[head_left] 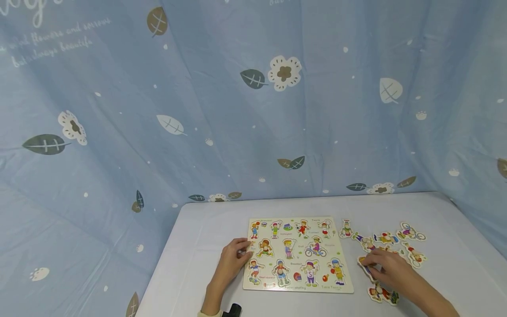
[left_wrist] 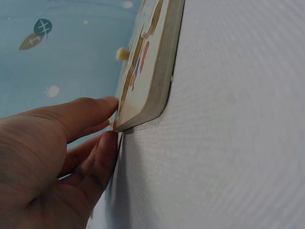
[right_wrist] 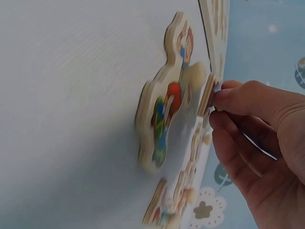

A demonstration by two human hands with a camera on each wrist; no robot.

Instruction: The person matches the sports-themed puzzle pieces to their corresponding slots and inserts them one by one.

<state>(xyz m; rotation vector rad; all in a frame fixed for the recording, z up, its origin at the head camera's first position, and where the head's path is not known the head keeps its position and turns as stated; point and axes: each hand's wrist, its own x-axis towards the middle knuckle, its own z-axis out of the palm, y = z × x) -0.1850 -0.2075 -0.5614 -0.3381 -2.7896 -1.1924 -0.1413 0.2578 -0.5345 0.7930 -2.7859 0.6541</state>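
A wooden peg puzzle board (head_left: pixel 295 255) printed with children playing sports lies flat on the table. At its left edge, my left hand (head_left: pixel 233 259) pinches the rim; in the left wrist view the thumb (left_wrist: pixel 107 106) is on the upper side and the fingers are below. To the right of the board, my right hand (head_left: pixel 390 268) pinches a puzzle piece (head_left: pixel 365 267) between thumb and fingers. The right wrist view shows that held piece (right_wrist: pixel 207 95) edge-on, tilted. Nearest below it lies a knobbed figure piece (right_wrist: pixel 164 109), and the same piece (head_left: pixel 382 294) shows near my right hand.
Several loose figure pieces lie right of the board, among them a cyclist (head_left: pixel 411 232) and a piece standing apart (head_left: pixel 346 229). A white cloth covers the table (head_left: pixel 214 224). Behind it hangs a blue curtain (head_left: pixel 253 114) with leaves and flowers.
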